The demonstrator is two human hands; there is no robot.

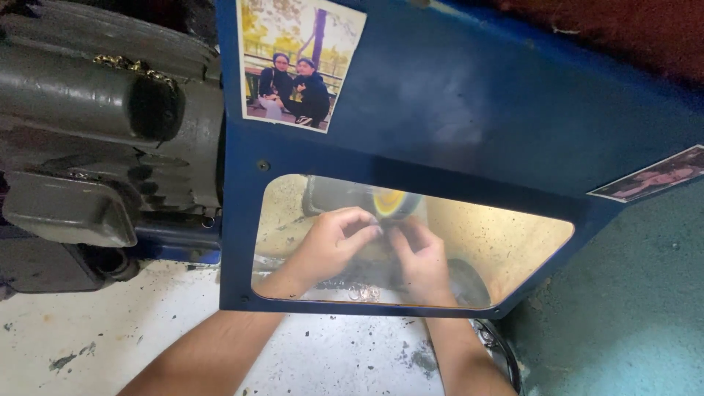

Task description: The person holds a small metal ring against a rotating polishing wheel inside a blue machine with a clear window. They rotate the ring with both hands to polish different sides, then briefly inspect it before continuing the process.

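**A:** So what's actually being held here? Looks like some tiny piece point(383, 229) pinched between both hands, right up against the yellowish wheel point(394, 203) behind the window. Too small and blurry for me to say what it is.

**B:** Same, can't make it out. My guess is it's light and hard, something small and metal, so easy to lose grip on. With a piece like that you'd want fingertips on its edges, pads kept off the wheel face.

**A:** Hands: the left hand point(328, 244) is curled, thumb and fingers closed on the piece from the left. The right hand point(420, 257) comes in from the right, fingers bunched on the same spot. Both gripping, neither loose.

**B:** Yep, and both forearms go in under the blue guard point(469, 110), which has that clear window point(506, 242) you look through. There are a few shiny ring-like bits point(364, 293) lying near the window's lower edge, just beside the wrists.

**A:** Further out: big grey motor point(95, 139) on the left, a photo point(297, 62) stuck on the guard's top, another photo point(656, 176) at the right edge, and a white speckled worktop point(88, 330) nearest the camera.
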